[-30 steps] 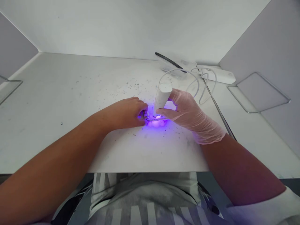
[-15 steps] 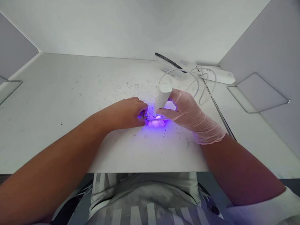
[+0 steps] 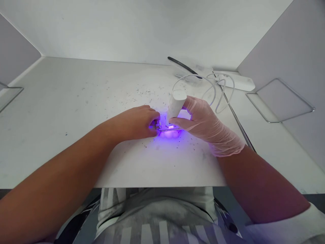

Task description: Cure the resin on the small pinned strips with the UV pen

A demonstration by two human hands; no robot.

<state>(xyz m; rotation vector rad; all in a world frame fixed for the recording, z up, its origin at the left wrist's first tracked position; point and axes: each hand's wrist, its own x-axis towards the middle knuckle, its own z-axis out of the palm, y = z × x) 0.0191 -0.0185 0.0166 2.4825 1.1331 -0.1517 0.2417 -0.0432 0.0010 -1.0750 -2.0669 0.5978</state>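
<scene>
Seemingly unchanged vs. a sec ago, gloved R hand [image 3: 200, 115] grips lamp [image 3: 177, 103], keeping workpiece [image 3: 168, 129] lit. L hand [image 3: 139, 122] pinches its end w/ fingers.

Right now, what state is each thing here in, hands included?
White tapered handheld lamp: lit, glowing violet
Thin flat strip, material unclear: lit violet beneath the lamp
Gloved right hand: fingers closed around the lamp
Bare left hand: fingers bent at the strip's left end
Thin white cable: loosely looped
White tabletop: scattered with dark specks
</scene>
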